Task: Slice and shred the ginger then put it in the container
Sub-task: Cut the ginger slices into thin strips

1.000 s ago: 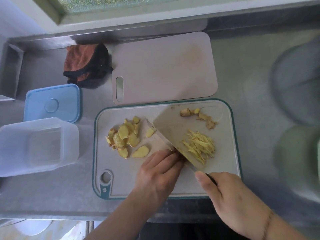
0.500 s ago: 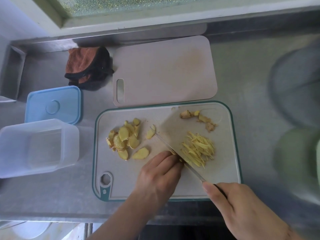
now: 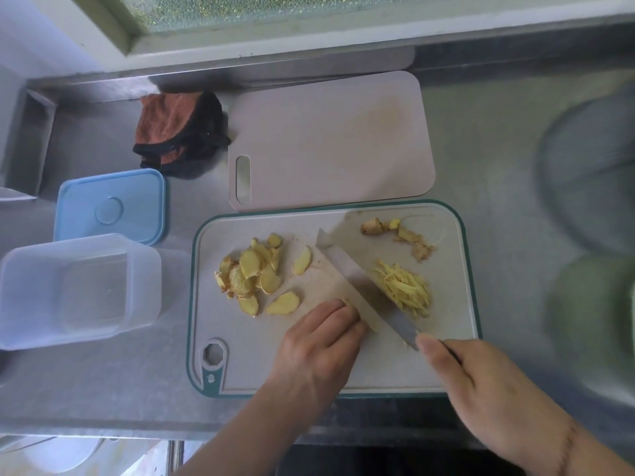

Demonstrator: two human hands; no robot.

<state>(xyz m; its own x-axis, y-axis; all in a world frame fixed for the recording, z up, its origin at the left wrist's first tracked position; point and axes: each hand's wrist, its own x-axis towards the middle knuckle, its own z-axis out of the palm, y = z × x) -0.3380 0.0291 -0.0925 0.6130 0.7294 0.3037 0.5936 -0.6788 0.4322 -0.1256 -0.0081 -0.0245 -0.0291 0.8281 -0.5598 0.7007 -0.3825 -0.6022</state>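
The right hand point(image 3: 481, 383) is clenched around the handle of a knife point(image 3: 357, 283), its fingers wrapped so the blade runs out ahead and to the left of them across the cutting board point(image 3: 460, 235). The left hand point(image 3: 319, 352) curls its fingers point(image 3: 330, 314) down just beside the blade's flat; they seem to pin a small stack of ginger there, though the piece itself is hidden, so what they grasp cannot be told for sure. Tucked fingertips likely guide the blade and stay clear of the edge.

Shredded ginger point(image 3: 405, 290) lies on the far side of the blade from the left fingers, pushed aside as finished work. The ginger slices point(image 3: 251, 273) wait in a loose heap beyond and left of those fingers, within easy reach. Trimmed scraps point(image 3: 402, 235) sit apart at the board's far corner.

The container point(image 3: 79, 290) stands open on the surface well to the left, its blue lid point(image 3: 110, 204) behind it, ready for the shreds.
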